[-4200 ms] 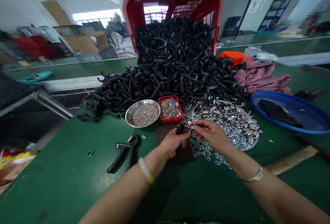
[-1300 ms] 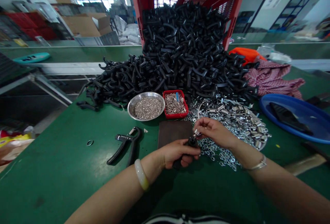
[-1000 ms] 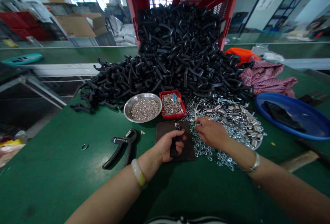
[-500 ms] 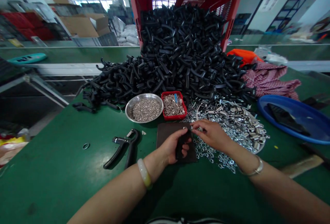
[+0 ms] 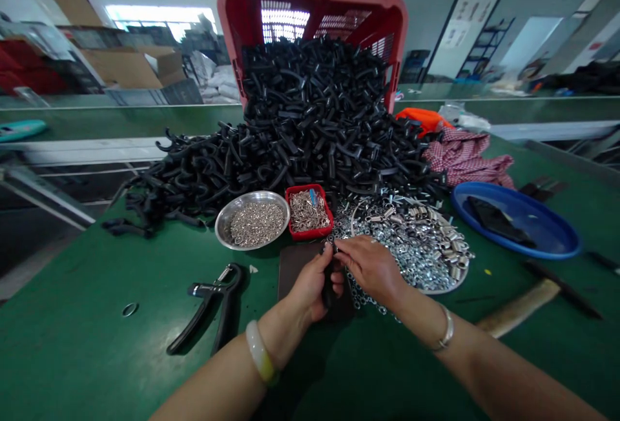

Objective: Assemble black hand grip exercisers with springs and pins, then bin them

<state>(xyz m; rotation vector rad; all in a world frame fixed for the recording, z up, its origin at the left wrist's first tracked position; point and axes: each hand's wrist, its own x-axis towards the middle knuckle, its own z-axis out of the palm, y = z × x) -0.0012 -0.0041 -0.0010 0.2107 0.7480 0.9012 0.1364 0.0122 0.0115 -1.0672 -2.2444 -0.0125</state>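
Observation:
My left hand (image 5: 307,288) is wrapped round a black curved handle (image 5: 329,285), held above a dark square pad (image 5: 292,270). At the handle's upper end, my right hand (image 5: 372,267) has its fingers pinched together. A small metal piece seems to be there, too small and covered to name. An assembled hand gripper (image 5: 225,298) with a spring lies left of the pad. Behind the pad are a steel bowl (image 5: 221,240) of small metal parts and a red tray (image 5: 310,235) of pins. Loose nuts and springs (image 5: 411,240) heap up beside my right hand.
A large heap of black handles (image 5: 310,124) spills from a tipped red crate (image 5: 400,40). To the right are a blue plate (image 5: 547,240) with a dark flat object, a hammer (image 5: 523,308) and a checked cloth (image 5: 469,156). A metal ring (image 5: 130,309) lies at left.
The view has shifted to the right and up. My right hand has closed in on the handle's top end, its fingers now against my left thumb. My left hand keeps its hold.

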